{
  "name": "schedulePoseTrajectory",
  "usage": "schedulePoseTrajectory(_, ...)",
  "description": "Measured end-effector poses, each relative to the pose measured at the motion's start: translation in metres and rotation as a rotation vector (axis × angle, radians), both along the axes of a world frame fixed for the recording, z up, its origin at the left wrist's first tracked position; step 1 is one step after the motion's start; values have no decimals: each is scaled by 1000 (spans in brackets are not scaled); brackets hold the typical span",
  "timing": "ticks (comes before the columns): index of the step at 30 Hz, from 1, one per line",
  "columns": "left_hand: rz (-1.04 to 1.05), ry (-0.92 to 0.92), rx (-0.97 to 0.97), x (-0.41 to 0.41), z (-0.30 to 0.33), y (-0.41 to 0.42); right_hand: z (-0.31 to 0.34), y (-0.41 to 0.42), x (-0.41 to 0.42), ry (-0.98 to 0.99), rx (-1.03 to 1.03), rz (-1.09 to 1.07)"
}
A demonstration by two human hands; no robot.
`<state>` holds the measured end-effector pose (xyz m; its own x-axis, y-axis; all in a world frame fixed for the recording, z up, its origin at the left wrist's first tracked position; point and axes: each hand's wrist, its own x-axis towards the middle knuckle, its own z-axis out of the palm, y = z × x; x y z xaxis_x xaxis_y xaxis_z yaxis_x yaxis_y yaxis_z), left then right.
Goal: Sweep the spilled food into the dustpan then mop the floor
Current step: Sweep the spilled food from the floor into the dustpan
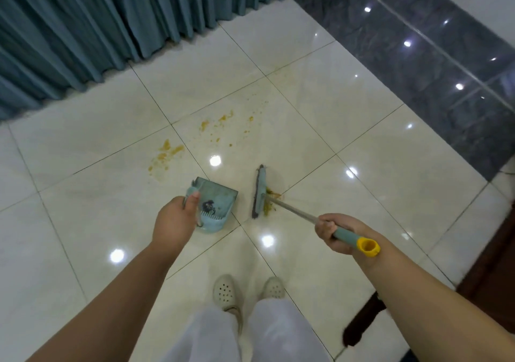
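Standing on shiny pale floor tiles (83,250) in two holey white shoes (225,292) and white trousers (211,336), nearest of all. Holding a teal dustpan (216,204) with the left hand (175,219), fingers curled round its handle, thumb on top. Some dark fluff and dirt inside the pan. Gripping a broom handle (295,211) with the right hand (335,232), fingers wrapped tight round the teal grip, yellow end cap (369,247) poking out behind the hand. Resting on the floor just right of the dustpan, near it but apart: a long flat broom head (259,191). Piled right against the right side of the broom head, a small heap of yellow-brown food (270,198). Spread farther off, more spilled food: a smeary patch (164,155) far left of the dustpan, and small blobs and crumbs (220,124) beyond the broom. Hanging farthest away at the left, a teal curtain (97,18). Running along the far right, dark shiny tiles (418,55).
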<state>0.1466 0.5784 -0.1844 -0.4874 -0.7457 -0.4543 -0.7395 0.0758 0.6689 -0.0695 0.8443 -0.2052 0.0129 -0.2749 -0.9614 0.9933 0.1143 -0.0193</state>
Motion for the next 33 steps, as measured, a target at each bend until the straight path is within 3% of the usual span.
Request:
schedulePoseTrajectory(3,16,-11,29,-14,-2,13,5,-7,-28,69,43,133)
schedulePoseTrajectory(9,39,-67,55,-42,-6,44,-21,-33,-81,388,257,537)
schedulePoseTrajectory(12,39,-74,91,-52,-7,60,-41,-40,-100,482,302,624)
schedulePoseTrajectory(16,117,-43,162,-56,-6,72,-60,-37,-112,514,307,659)
schedulePoseTrajectory(23,91,-55,188,-67,0,84,-77,5,-97,483,385,923)
schedulePoseTrajectory(33,-19,-92,163,-77,18,91,-41,71,-63,437,387,1092)
